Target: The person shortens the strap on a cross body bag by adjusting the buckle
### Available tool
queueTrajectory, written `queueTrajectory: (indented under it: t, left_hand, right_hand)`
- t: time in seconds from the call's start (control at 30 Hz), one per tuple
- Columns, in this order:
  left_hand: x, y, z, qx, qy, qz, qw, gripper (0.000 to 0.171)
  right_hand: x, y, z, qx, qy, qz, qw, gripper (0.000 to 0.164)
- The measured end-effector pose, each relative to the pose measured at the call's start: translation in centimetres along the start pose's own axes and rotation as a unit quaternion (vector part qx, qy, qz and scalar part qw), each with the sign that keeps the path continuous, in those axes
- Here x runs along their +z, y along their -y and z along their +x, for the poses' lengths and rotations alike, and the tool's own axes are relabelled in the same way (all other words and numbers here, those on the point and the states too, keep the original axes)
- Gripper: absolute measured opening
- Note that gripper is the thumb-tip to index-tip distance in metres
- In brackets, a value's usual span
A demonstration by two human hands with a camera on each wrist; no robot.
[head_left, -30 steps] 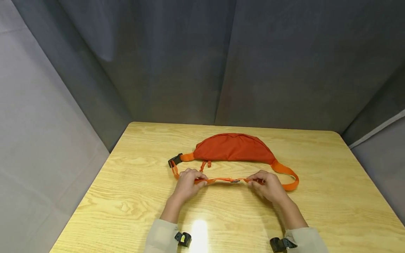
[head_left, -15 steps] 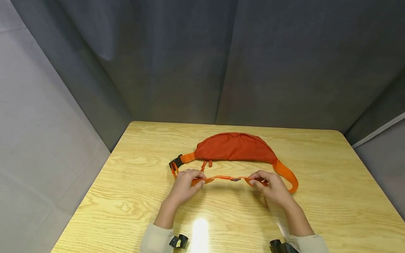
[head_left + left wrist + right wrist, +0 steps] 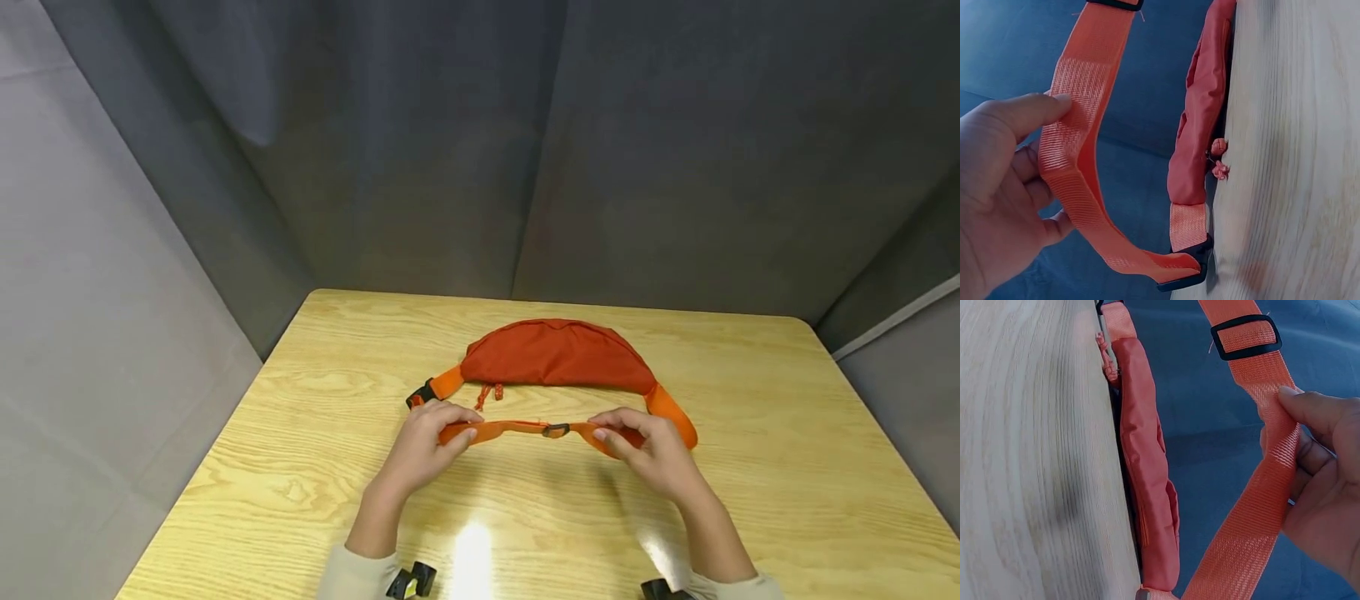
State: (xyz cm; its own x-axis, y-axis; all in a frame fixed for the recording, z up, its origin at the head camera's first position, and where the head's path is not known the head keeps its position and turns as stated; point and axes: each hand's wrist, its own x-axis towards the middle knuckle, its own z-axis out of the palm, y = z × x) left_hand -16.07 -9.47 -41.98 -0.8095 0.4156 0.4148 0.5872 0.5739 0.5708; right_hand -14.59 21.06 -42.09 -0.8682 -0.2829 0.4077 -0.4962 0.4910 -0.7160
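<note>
A red waist bag lies on the table with its curved edge away from me. Its orange strap is lifted off the wood in front of it, spanning both hands. My left hand pinches the strap between thumb and fingers. On the other side my right hand pinches it too, close to a black slide adjuster. The black buckle joins the strap to the bag's left end, partly behind my left hand in the head view. Red cord zip pulls hang from the bag's near edge.
The wooden table has a bright light reflection near its front. A dark grey curtain stands behind it, with a pale grey panel on the left side.
Both hands have drawn slightly toward me with the strap. The strap has turned so its flat face and adjuster show more. The buckle end has shifted a little nearer me.
</note>
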Motion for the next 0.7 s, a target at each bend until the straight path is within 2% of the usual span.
queueTrajectory:
  t: [0.13,0.23,0.33,0.4,0.53,0.7]
  left_hand:
    - [0.0,-0.1,-0.3,-0.006,0.008,-0.001,0.9999,0.015]
    - [0.1,-0.2,-0.4,-0.009,0.002,-0.005,0.9999,0.017]
    - [0.6,-0.1,-0.5,-0.002,-0.001,-0.002,1.0,0.019]
    - [1.1,-0.2,-0.3,0.005,-0.001,0.003,1.0,0.021]
    - [1.9,-0.8,0.2,0.012,-0.005,0.018,0.9997,0.025]
    - [2.5,-1.9,0.9,0.019,-0.01,0.035,0.9991,0.026]
  right_hand:
    - [0.2,0.3,-0.2,0.006,0.002,0.048,0.999,0.011]
    - [0.5,0.5,-0.3,0.014,0.015,0.091,0.996,0.008]
    - [0.7,0.9,-0.3,0.035,0.023,0.119,0.992,0.007]
    - [0.7,1.3,-0.3,0.056,0.023,0.139,0.988,0.007]
    - [0.7,1.9,-0.1,0.072,0.017,0.172,0.982,0.008]
    - [1.3,1.6,0.1,0.064,0.013,0.198,0.978,0.01]
